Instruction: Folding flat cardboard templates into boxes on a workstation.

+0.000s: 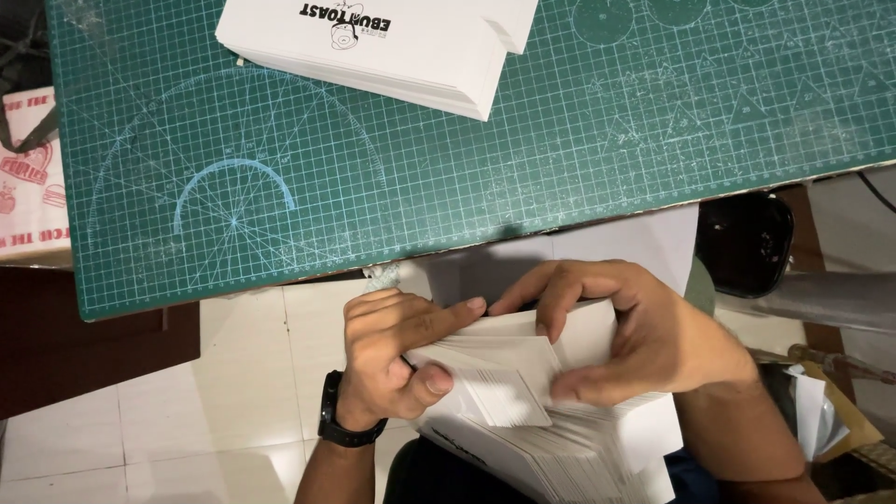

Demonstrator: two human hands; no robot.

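Below the table edge, both hands grip a thick stack of flat white paper sleeves (pixel 523 392) held over my lap. My left hand (pixel 397 355) clasps the stack's left end, thumb pressed on the fanned edges, and a black watch sits on that wrist. Over the stack's top and right side lies my right hand (pixel 635 336), its fingers curled on the upper edge and its thumb on the front sheets. The stack's lower part fans out toward the bottom of the view.
A green cutting mat (pixel 523 159) with a white grid covers the table ahead. A second stack of white printed sleeves (pixel 392 42) lies at its far edge. Printed paper (pixel 28 177) sits at the left, a black stool (pixel 747 238) at the right, pale floor tiles (pixel 243 401) below.
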